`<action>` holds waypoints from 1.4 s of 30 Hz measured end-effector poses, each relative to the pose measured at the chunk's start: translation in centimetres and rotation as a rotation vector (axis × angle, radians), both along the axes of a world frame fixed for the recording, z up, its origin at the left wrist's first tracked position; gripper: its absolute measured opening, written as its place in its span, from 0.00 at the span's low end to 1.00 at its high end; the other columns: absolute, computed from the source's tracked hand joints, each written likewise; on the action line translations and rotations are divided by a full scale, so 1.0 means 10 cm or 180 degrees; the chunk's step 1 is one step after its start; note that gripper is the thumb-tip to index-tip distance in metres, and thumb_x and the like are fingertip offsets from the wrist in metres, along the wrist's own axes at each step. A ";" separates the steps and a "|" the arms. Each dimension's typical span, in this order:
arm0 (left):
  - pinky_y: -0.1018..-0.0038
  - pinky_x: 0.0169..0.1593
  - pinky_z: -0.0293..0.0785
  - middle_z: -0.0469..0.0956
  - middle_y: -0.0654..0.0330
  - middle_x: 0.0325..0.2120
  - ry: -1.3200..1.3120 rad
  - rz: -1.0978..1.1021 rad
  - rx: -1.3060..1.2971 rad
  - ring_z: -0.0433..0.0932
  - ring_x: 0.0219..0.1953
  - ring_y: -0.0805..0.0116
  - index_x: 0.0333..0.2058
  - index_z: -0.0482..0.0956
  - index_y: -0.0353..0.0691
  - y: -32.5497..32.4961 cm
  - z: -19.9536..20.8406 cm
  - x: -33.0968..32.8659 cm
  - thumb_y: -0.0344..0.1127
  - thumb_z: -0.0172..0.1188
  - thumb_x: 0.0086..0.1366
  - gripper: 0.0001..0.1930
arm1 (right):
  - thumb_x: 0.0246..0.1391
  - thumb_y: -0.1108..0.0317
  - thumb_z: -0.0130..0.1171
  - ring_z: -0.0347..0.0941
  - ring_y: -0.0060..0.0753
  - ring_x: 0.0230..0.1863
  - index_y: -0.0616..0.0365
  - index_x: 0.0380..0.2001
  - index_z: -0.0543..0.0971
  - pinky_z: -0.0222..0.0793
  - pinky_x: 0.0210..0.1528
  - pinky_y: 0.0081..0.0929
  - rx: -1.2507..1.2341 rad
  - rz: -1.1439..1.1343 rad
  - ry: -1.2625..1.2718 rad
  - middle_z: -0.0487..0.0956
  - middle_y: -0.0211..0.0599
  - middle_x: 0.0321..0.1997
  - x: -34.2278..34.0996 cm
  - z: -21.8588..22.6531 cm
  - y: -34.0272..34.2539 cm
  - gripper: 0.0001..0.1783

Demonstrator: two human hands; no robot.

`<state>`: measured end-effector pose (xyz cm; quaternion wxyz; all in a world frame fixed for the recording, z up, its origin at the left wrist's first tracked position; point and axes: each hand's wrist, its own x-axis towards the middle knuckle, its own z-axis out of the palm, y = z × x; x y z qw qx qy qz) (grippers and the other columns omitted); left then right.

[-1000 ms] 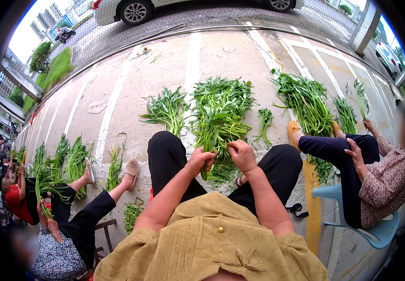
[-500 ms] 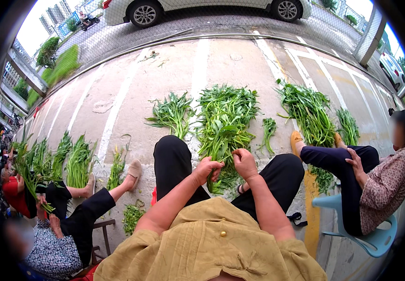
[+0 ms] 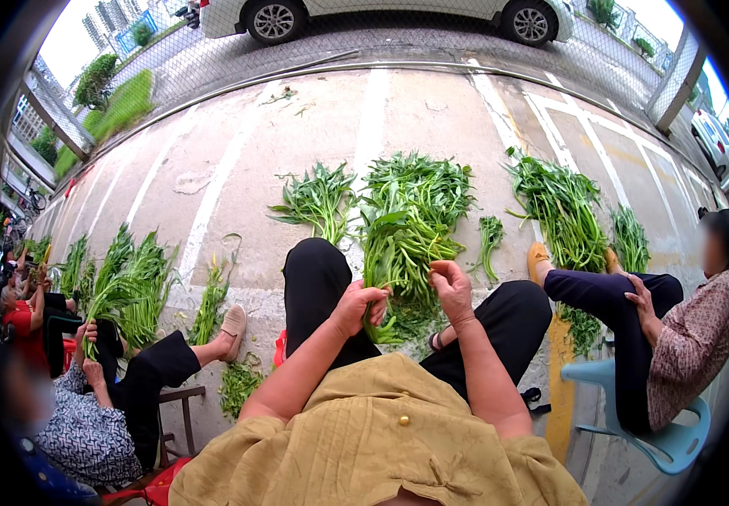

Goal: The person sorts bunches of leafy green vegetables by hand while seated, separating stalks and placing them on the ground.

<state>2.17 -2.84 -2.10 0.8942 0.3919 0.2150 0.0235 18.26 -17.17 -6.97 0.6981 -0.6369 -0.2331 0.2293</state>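
My left hand (image 3: 358,309), in front of my left knee, is closed around leafy green stalks of water spinach (image 3: 379,253), whose leaves point away from me. A short way to its right, my right hand (image 3: 452,291) has its thumb and fingers drawn together; whatever they pinch is too small to make out. Beyond both hands lies a large pile of water spinach (image 3: 423,190), partly covered by the held stalks. A smaller bunch (image 3: 318,202) rests left of it, and a thin sprig (image 3: 489,244) to its right. Trimmed green bits (image 3: 411,325) lie between my feet.
At right, a person sits on a blue plastic stool (image 3: 634,413) beside another greens pile (image 3: 558,207). At left, a seated person's hand (image 3: 86,336) grips a bunch, with more bunches (image 3: 141,287) nearby. A mesh fence (image 3: 381,55) and white car (image 3: 407,8) stand beyond.
My hands have drawn apart, the right lifting slightly up and to the right. The held stalks now show more upright. The person at left has shifted their bunch of greens to the right.
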 end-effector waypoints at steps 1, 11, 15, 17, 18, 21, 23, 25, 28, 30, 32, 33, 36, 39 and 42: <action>0.74 0.16 0.62 0.62 0.63 0.09 0.0008 0.0023 -0.0019 0.62 0.08 0.71 0.32 0.69 0.34 0.00 -0.04 0.00 0.29 0.50 0.56 0.06 | 0.49 0.75 0.55 0.69 0.17 0.29 0.61 0.37 0.75 0.67 0.32 0.17 -0.0207 0.0171 -0.0108 0.76 0.29 0.30 -0.10 0.05 0.02 0.10; 0.74 0.16 0.62 0.62 0.63 0.08 0.0088 -0.0062 -0.0029 0.62 0.08 0.70 0.32 0.69 0.36 -0.04 -0.17 0.05 0.30 0.52 0.55 0.06 | 0.46 0.73 0.57 0.71 0.36 0.27 0.59 0.30 0.78 0.67 0.29 0.26 -0.0741 0.0313 -0.1839 0.73 0.37 0.26 -0.30 0.27 0.04 0.06; 0.73 0.17 0.63 0.62 0.63 0.08 0.0053 -0.0039 -0.0026 0.62 0.08 0.70 0.32 0.70 0.34 -0.04 -0.18 0.06 0.30 0.51 0.55 0.06 | 0.45 0.73 0.57 0.71 0.39 0.27 0.59 0.29 0.78 0.66 0.29 0.28 -0.0751 0.0335 -0.1903 0.73 0.38 0.26 -0.28 0.24 0.02 0.05; 0.73 0.17 0.63 0.61 0.63 0.08 0.0038 -0.0006 -0.0042 0.62 0.08 0.70 0.32 0.70 0.33 -0.04 -0.16 0.06 0.30 0.50 0.55 0.07 | 0.45 0.74 0.57 0.71 0.40 0.28 0.59 0.28 0.78 0.67 0.30 0.28 -0.0770 0.0368 -0.1938 0.73 0.38 0.26 -0.27 0.24 0.02 0.04; 0.73 0.17 0.63 0.61 0.63 0.08 0.0025 0.0009 -0.0049 0.62 0.08 0.70 0.32 0.70 0.33 -0.05 -0.14 0.05 0.30 0.50 0.55 0.07 | 0.45 0.74 0.56 0.71 0.40 0.28 0.59 0.28 0.78 0.67 0.30 0.29 -0.0778 0.0384 -0.1955 0.73 0.38 0.26 -0.27 0.25 0.02 0.04; 0.73 0.16 0.63 0.62 0.63 0.08 0.0011 -0.0029 -0.0102 0.62 0.08 0.70 0.32 0.70 0.34 -0.04 -0.18 0.05 0.30 0.51 0.55 0.07 | 0.45 0.74 0.56 0.71 0.42 0.29 0.59 0.27 0.77 0.67 0.31 0.30 -0.0780 0.0407 -0.2084 0.73 0.39 0.27 -0.27 0.27 0.02 0.04; 0.73 0.16 0.62 0.63 0.62 0.09 0.0015 -0.0077 -0.0105 0.62 0.08 0.70 0.32 0.70 0.34 -0.02 -0.21 0.06 0.30 0.51 0.55 0.07 | 0.45 0.75 0.55 0.71 0.42 0.30 0.59 0.27 0.76 0.67 0.32 0.30 -0.0774 0.0370 -0.2135 0.73 0.40 0.27 -0.28 0.27 0.03 0.03; 0.73 0.16 0.62 0.63 0.62 0.09 0.0041 -0.0119 -0.0084 0.62 0.08 0.70 0.32 0.70 0.35 -0.02 -0.22 0.05 0.30 0.51 0.55 0.07 | 0.46 0.75 0.54 0.71 0.43 0.30 0.59 0.27 0.76 0.67 0.32 0.31 -0.0762 0.0354 -0.2176 0.73 0.40 0.28 -0.28 0.27 0.03 0.04; 0.73 0.16 0.62 0.63 0.62 0.09 0.0025 -0.0140 -0.0122 0.62 0.08 0.69 0.31 0.70 0.35 -0.02 -0.22 0.05 0.30 0.51 0.54 0.07 | 0.46 0.75 0.53 0.71 0.44 0.30 0.59 0.28 0.75 0.67 0.32 0.32 -0.0764 0.0355 -0.2201 0.73 0.41 0.28 -0.27 0.24 0.04 0.04; 0.73 0.16 0.62 0.63 0.62 0.08 0.0006 -0.0154 -0.0135 0.62 0.08 0.70 0.31 0.70 0.35 -0.02 -0.23 0.06 0.30 0.52 0.54 0.06 | 0.46 0.75 0.53 0.71 0.44 0.30 0.59 0.28 0.75 0.67 0.32 0.32 -0.0801 0.0350 -0.2186 0.72 0.41 0.28 -0.27 0.22 0.04 0.04; 0.73 0.16 0.62 0.63 0.62 0.08 0.0012 -0.0161 -0.0141 0.62 0.08 0.70 0.31 0.70 0.35 -0.02 -0.24 0.06 0.30 0.52 0.54 0.06 | 0.46 0.75 0.53 0.71 0.44 0.30 0.59 0.28 0.75 0.67 0.32 0.32 -0.0831 0.0352 -0.2182 0.72 0.41 0.28 -0.27 0.21 0.04 0.04; 0.73 0.16 0.62 0.63 0.63 0.08 0.0027 -0.0164 -0.0142 0.62 0.08 0.70 0.31 0.70 0.35 -0.02 -0.24 0.06 0.30 0.52 0.54 0.06 | 0.46 0.75 0.53 0.71 0.44 0.30 0.59 0.28 0.75 0.67 0.32 0.32 -0.0847 0.0353 -0.2180 0.72 0.41 0.28 -0.27 0.21 0.04 0.04; 0.73 0.16 0.62 0.62 0.63 0.08 0.0069 -0.0185 -0.0141 0.61 0.08 0.70 0.31 0.70 0.35 -0.03 -0.21 0.06 0.30 0.52 0.55 0.06 | 0.46 0.73 0.53 0.71 0.45 0.30 0.59 0.28 0.75 0.67 0.32 0.32 -0.0899 0.0334 -0.2165 0.72 0.41 0.28 -0.27 0.18 0.04 0.04; 0.73 0.16 0.62 0.62 0.63 0.08 0.0066 -0.0292 -0.0213 0.61 0.08 0.70 0.31 0.70 0.34 -0.04 -0.23 0.07 0.30 0.51 0.55 0.06 | 0.46 0.74 0.53 0.72 0.40 0.29 0.60 0.28 0.75 0.68 0.32 0.30 -0.0979 0.0244 -0.2059 0.74 0.40 0.28 -0.24 0.09 0.05 0.05; 0.73 0.16 0.62 0.61 0.63 0.08 -0.0049 -0.0351 -0.0386 0.61 0.07 0.70 0.31 0.70 0.34 -0.04 -0.21 0.06 0.30 0.51 0.55 0.06 | 0.44 0.75 0.51 0.73 0.35 0.31 0.61 0.28 0.75 0.69 0.34 0.28 -0.0818 -0.0142 0.0479 0.75 0.38 0.28 -0.10 -0.03 0.06 0.06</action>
